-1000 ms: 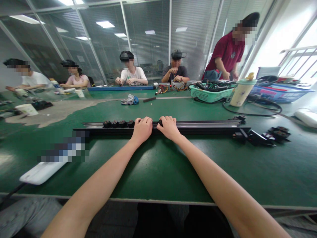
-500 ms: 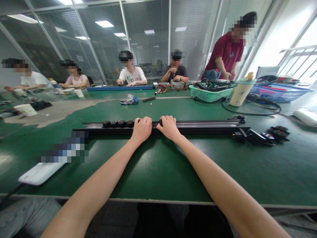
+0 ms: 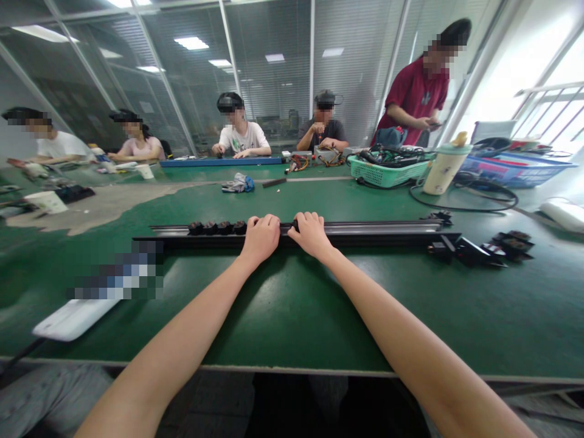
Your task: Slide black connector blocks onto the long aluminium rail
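Note:
A long black aluminium extrusion with a steel linear rail [image 3: 365, 233] lies across the green bench top [image 3: 292, 316] in front of me. My left hand [image 3: 261, 238] and my right hand [image 3: 310, 236] rest side by side on it, fingers curled over its top edge. A row of several dark carriage blocks [image 3: 214, 228] sits on the rail just left of my left hand. A small black part [image 3: 295, 225] shows between my hands. Black metal brackets [image 3: 474, 252] and further black parts [image 3: 513, 242] lie beyond the rail's right end.
A green basket of cables [image 3: 387, 169], a bottle [image 3: 444, 171] and a blue crate [image 3: 515, 170] stand at the far right. A white pad [image 3: 75, 319] lies at left. Seated co-workers work across the bench, and a standing person [image 3: 417, 91] is at back right.
My hands have stayed on the rail. The standing person's hands have risen from the bag to chest height, and the view has shifted slightly.

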Tool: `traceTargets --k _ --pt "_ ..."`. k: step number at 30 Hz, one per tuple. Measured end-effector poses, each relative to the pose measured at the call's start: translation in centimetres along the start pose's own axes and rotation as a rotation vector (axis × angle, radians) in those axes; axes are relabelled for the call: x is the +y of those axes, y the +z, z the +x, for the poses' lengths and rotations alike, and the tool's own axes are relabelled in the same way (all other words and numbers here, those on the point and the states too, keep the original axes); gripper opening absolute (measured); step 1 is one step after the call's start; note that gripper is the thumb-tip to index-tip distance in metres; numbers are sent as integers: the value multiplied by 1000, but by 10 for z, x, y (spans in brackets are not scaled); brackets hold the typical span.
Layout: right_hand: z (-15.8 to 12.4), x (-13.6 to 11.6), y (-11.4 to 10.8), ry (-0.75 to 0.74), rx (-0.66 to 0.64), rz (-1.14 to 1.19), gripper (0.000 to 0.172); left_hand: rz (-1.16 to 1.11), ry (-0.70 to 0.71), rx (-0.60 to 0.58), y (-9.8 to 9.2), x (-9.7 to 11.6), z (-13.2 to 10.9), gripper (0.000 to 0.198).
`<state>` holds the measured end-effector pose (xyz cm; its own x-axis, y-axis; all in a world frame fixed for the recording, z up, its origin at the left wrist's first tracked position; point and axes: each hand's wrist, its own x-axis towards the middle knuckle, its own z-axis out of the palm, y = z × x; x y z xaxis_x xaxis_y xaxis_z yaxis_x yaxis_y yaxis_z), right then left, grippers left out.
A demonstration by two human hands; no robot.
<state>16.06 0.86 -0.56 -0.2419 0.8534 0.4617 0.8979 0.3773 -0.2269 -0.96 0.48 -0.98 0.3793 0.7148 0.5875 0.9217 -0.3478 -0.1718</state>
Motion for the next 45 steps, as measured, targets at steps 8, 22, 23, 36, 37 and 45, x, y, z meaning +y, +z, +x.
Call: traceTargets --k 8,22,23,36,37,45 --pt "-1 2 -1 -51 37 -39 26 17 6 -3 -1 1 0 36" --pt "1 15 2 -45 28 84 28 5 -12 -31 -4 2 0 38" --pt "2 15 2 -41 24 89 28 5 -11 -32 -4 1 0 38" --pt "2 16 1 -7 35 131 25 -10 -6 -13 -1 0 0 39" --pt "2 16 1 -2 33 132 25 -14 -5 -10 -1 0 0 38" --pt "1 15 1 21 36 131 24 -28 -15 -23 -3 1 0 38"
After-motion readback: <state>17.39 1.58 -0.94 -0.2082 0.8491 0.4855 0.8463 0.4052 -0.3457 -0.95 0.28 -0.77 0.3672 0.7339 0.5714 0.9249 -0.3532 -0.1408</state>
